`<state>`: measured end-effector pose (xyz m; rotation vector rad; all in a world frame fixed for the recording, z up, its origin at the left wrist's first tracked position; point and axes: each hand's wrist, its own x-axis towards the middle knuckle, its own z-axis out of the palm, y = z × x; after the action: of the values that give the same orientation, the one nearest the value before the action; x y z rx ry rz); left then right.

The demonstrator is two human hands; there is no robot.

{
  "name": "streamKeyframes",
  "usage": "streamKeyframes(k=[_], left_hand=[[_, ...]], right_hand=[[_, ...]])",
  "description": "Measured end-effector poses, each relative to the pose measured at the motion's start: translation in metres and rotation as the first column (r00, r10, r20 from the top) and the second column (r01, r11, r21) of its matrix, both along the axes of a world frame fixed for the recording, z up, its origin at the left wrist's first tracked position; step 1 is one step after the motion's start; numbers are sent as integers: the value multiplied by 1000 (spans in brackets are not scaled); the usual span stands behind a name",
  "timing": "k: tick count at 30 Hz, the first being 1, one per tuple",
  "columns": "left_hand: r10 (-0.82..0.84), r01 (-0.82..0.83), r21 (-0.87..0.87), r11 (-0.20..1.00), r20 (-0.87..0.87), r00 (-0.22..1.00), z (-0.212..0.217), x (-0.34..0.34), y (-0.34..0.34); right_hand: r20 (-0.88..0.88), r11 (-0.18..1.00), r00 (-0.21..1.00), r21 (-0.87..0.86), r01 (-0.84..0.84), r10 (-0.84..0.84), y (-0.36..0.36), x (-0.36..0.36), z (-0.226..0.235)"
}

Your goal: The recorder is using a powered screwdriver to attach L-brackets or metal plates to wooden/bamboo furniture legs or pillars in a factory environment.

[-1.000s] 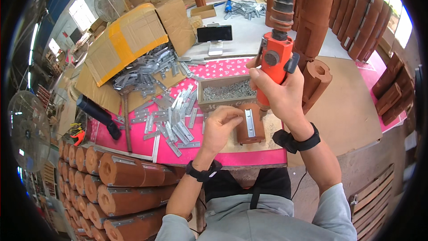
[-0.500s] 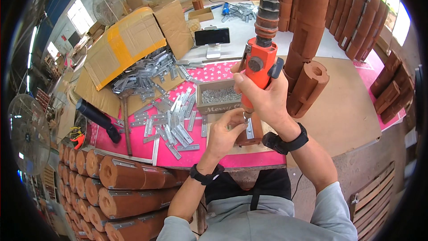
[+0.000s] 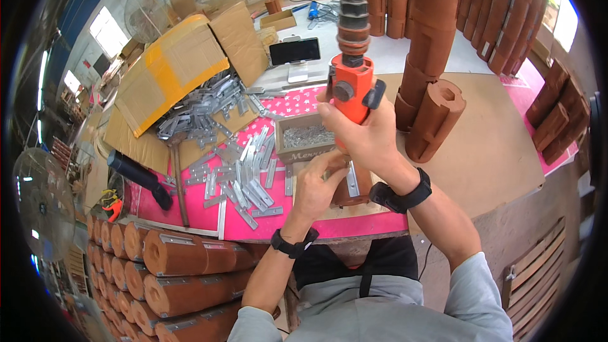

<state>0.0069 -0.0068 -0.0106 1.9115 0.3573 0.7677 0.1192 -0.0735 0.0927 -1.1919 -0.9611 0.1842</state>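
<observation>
My right hand (image 3: 366, 136) is closed around an orange-red power screwdriver (image 3: 351, 82), held upright with its nose down. Under it lies a brown grooved block (image 3: 347, 197) with a metal strip (image 3: 353, 179) along its top. My left hand (image 3: 316, 189) is closed in a pinch beside the strip, at the screwdriver's lower end. Whatever those fingertips hold is hidden, and so is the driver's tip. Just beyond my left hand stands a wooden box (image 3: 301, 155) of small screws (image 3: 306, 136).
Loose metal strips (image 3: 250, 180) are heaped left, spilling from a cardboard box (image 3: 168, 66). A hammer (image 3: 178, 183) and a black cylindrical tool (image 3: 136, 172) lie there. Brown cylinders (image 3: 437, 120) stand right; more (image 3: 183, 253) are stacked lower left. A phone (image 3: 294, 51) stands behind.
The screwdriver and my right hand have shifted slightly left and down relative to the block. My left fingertips have drawn in closer, and the shiny bit seen between them is now hidden.
</observation>
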Motion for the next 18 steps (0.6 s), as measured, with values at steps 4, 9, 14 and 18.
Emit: streamKeyframes(k=[4, 9, 14, 18], left_hand=[[-4, 5, 68, 998, -11, 1000, 1, 4, 5], [4, 0, 86, 996, -45, 999, 2, 8, 7], [31, -29, 113, 993, -15, 999, 0, 9, 4], [33, -32, 113, 993, -12, 999, 3, 10, 3]], right_hand=[[114, 995, 990, 53, 80, -85, 6, 4, -6], [202, 988, 969, 87, 127, -143, 12, 11, -16], [222, 987, 964, 90, 131, -149, 6, 10, -9], [222, 989, 965, 80, 126, -141, 7, 13, -13]])
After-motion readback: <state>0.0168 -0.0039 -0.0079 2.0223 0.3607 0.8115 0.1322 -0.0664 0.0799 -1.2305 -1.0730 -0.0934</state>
